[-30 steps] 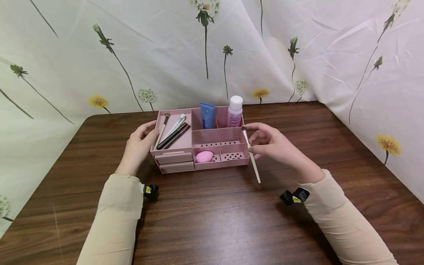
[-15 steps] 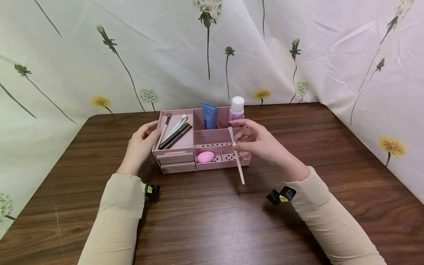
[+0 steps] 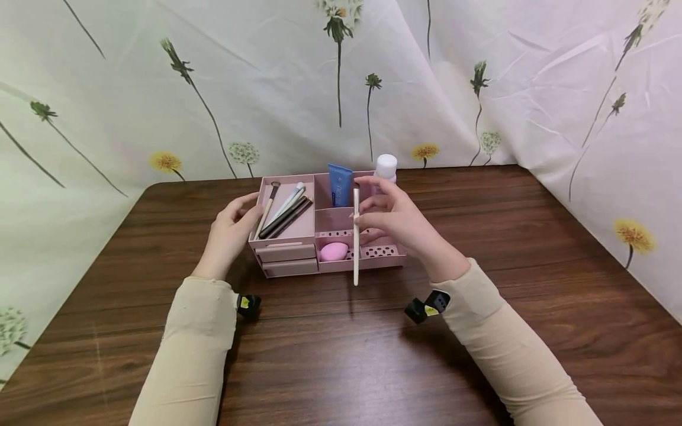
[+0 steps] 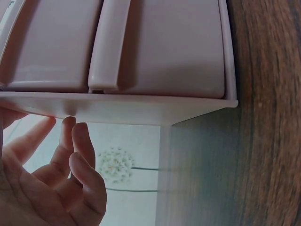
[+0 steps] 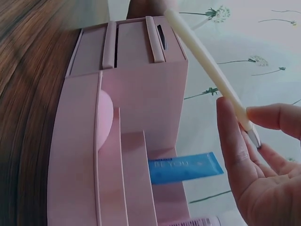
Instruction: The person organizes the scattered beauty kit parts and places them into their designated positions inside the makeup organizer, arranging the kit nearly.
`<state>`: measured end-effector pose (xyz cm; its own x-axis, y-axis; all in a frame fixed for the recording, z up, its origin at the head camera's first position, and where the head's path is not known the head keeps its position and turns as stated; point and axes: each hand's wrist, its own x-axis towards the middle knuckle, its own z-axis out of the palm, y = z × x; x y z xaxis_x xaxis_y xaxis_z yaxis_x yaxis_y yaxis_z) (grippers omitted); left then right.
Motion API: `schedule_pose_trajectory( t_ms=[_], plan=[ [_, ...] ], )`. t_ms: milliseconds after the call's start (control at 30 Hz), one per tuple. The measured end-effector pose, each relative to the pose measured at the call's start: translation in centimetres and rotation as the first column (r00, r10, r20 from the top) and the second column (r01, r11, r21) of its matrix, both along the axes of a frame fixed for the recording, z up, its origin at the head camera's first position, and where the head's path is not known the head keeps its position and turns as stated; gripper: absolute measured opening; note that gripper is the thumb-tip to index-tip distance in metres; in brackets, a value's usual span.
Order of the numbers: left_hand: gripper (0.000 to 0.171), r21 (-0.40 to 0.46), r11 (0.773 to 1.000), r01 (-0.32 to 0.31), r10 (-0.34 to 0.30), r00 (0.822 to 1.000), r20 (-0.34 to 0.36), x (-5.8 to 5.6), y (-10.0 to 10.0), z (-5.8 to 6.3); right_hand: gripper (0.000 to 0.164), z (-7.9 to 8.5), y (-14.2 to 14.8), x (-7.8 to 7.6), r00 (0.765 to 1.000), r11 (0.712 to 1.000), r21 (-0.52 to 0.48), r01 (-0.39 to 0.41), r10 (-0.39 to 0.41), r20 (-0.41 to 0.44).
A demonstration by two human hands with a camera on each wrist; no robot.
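Observation:
My right hand (image 3: pixel 396 216) pinches a makeup brush (image 3: pixel 356 242) near its bristle end, its pale handle pointing down toward me. The brush hangs in front of the pink makeup organizer (image 3: pixel 290 267), clear of its top tray in the right wrist view. My left hand (image 3: pixel 226 234) rests against the organizer's left side; in the left wrist view its loosely bent fingers (image 4: pixel 82 141) touch the side wall. Another brush (image 3: pixel 268 208) and several pens (image 3: pixel 286 216) lie in the top-left tray. A pink makeup sponge (image 3: pixel 334 252) sits in a front compartment.
A blue tube (image 3: pixel 339 186) stands in a rear compartment. Beside it, a white-capped bottle (image 3: pixel 386 165) is partly hidden by my right hand. Two closed drawers (image 5: pixel 134 44) form the organizer's lower left. A flower-patterned cloth (image 3: pixel 256 89) hangs behind the wooden table (image 3: pixel 319 355).
My right hand has moved left across the organizer and a little up, carrying the brush, whose handle has swung to near vertical. My left hand has stayed at the organizer's side.

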<state>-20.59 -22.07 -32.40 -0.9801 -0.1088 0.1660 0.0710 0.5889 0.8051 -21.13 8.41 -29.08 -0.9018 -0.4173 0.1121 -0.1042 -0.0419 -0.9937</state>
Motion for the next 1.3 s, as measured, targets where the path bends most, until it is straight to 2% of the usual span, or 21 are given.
schedule_pose_trajectory(
  t_ms=[400, 567, 767, 1100, 1300],
  plan=[
    [0.051, 0.021, 1.000, 0.001, -0.001, 1.000, -0.001, -0.1, 0.0, -0.2, 0.067, 1.1, -2.9, -1.1, 0.997, 0.993, -0.106, 0.043, -0.035, 0.074],
    [0.052, -0.001, 1.000, 0.005, -0.005, 1.000, -0.003, -0.1, 0.0, -0.1, 0.062, 1.8, -4.1, -1.8, 0.991, 0.980, -0.180, 0.088, -0.067, 0.119],
    [0.052, 0.016, 1.000, 0.004, -0.004, 1.000, 0.011, -0.2, 0.1, -0.1, 0.060, 2.5, -5.7, -2.7, 0.987, 0.958, -0.266, 0.109, -0.073, 0.140],
    [0.053, 0.016, 1.000, 0.000, 0.000, 1.000, 0.013, -0.2, 0.0, 0.0, 0.058, 2.9, -8.3, -3.6, 0.977, 0.944, -0.288, 0.162, -0.111, 0.184],
    [0.052, 0.011, 1.000, 0.002, -0.002, 1.000, 0.012, -0.3, -0.1, -0.1, 0.059, 2.7, -10.0, -4.3, 0.971, 0.938, -0.297, 0.177, -0.116, 0.211]
  ],
)
